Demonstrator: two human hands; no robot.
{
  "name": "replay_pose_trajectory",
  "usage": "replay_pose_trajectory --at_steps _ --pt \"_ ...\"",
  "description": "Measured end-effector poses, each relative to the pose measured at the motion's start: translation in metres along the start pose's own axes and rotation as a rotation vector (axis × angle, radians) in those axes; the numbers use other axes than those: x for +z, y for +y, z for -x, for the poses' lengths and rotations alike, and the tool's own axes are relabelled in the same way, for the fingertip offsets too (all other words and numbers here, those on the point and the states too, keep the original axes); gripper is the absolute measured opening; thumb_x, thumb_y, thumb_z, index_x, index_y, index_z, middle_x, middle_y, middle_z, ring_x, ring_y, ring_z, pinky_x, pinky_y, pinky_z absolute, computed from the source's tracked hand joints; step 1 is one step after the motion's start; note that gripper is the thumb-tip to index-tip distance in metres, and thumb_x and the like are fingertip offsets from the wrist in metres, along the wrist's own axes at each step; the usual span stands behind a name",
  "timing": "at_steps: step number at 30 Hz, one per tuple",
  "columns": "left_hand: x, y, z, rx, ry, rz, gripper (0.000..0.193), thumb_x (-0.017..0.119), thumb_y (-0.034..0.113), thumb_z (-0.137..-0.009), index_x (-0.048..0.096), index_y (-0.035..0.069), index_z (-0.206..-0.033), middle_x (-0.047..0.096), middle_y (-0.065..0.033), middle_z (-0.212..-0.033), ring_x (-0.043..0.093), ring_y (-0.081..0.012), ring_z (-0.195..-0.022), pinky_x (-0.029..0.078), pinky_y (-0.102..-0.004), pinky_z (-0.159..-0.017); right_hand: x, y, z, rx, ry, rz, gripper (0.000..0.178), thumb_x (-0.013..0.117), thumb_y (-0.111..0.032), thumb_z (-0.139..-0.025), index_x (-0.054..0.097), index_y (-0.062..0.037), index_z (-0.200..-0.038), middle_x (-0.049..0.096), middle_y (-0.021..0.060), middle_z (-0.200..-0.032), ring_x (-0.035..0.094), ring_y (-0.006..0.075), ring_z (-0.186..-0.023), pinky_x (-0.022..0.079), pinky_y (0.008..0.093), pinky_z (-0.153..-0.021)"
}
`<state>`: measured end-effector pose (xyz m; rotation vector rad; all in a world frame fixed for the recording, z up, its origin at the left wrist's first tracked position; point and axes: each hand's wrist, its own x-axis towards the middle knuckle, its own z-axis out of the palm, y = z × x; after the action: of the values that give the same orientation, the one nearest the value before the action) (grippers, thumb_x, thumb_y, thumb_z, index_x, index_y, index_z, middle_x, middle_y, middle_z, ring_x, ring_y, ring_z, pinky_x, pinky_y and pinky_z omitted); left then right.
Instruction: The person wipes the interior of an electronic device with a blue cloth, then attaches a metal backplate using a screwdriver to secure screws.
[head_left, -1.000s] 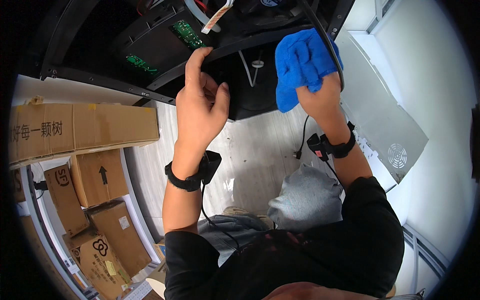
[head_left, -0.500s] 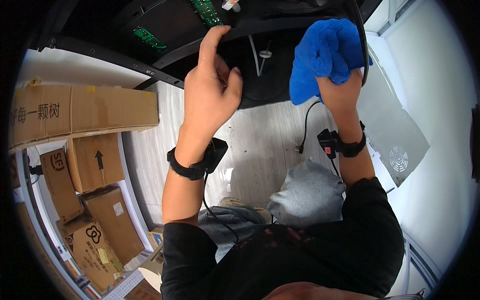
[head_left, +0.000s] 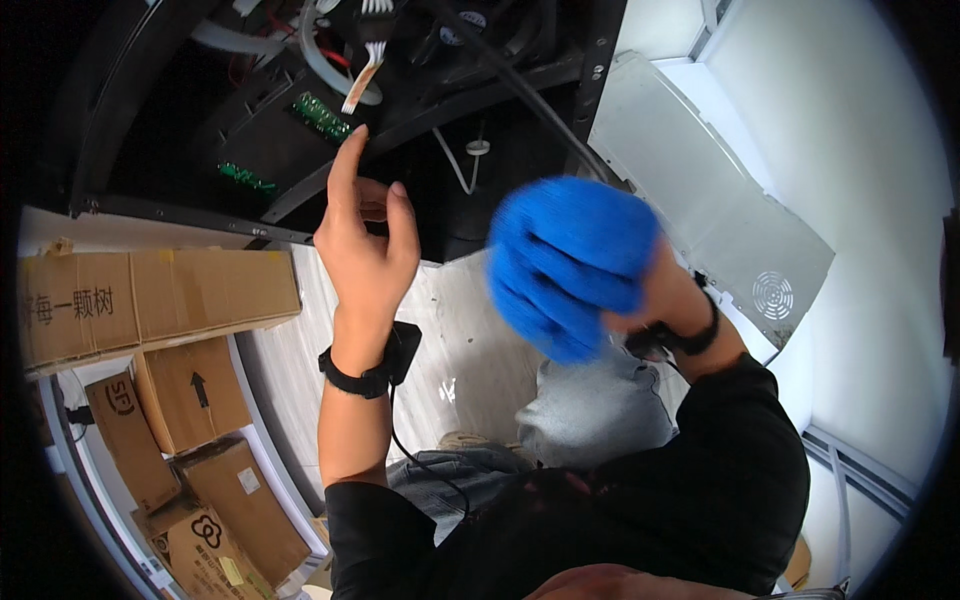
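A bunched blue cloth (head_left: 570,260) is in my right hand (head_left: 655,290), whose fingers are partly hidden behind it and smeared by motion. The cloth is held in front of the open black cabinet (head_left: 420,140), above my knee. My left hand (head_left: 365,245) holds nothing. Its index finger points up to the cabinet's inner rail, close to the end of a green circuit board (head_left: 325,118); I cannot tell if it touches. The thumb stands apart and the other fingers are curled. A second green board (head_left: 246,178) lies further left.
White ribbon wires (head_left: 365,85) and a pale tube hang inside the cabinet. Right of it leans a grey metal panel (head_left: 710,170) with a round vent. Cardboard boxes (head_left: 190,310) fill a shelf on the left. Pale wood-look floor (head_left: 440,330) lies below.
My right hand has drawn the blue cloth out of the cabinet, down and left toward me. The view has shifted, showing more of the cabinet's inside. My left hand keeps nearly the same pose.
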<state>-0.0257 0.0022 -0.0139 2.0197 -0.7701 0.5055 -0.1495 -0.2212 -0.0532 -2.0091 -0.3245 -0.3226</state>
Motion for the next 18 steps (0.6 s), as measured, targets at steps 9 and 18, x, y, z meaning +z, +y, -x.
replay_pose_trajectory --at_steps 9,18 --pt "0.049 0.052 -0.028 0.094 -0.238 0.128 0.056 0.060 -0.004 -0.080 0.051 0.007 -0.135 0.062 -0.0059 -0.071 0.064 -0.0136 -0.062 0.053 -0.0259 -0.062 -0.107 0.020 0.002 -0.202 0.330 0.515 0.069 0.071 -0.006 -0.078 0.040 -0.0038 -0.139 0.055 0.0157 -0.129 0.056 0.0311 -0.119 0.044 0.0418 -0.103" --pt "0.075 0.053 -0.034 0.180 -0.263 -0.015 0.066 0.061 -0.002 -0.076 0.047 0.015 -0.138 0.061 -0.0117 -0.063 0.066 -0.0246 -0.058 0.052 -0.0332 -0.058 -0.091 0.014 -0.043 -0.300 0.366 0.680 0.027 0.071 -0.006 -0.055 0.064 -0.0031 -0.080 0.061 0.0128 -0.092 0.061 0.0337 -0.082 0.050 0.0396 -0.070"
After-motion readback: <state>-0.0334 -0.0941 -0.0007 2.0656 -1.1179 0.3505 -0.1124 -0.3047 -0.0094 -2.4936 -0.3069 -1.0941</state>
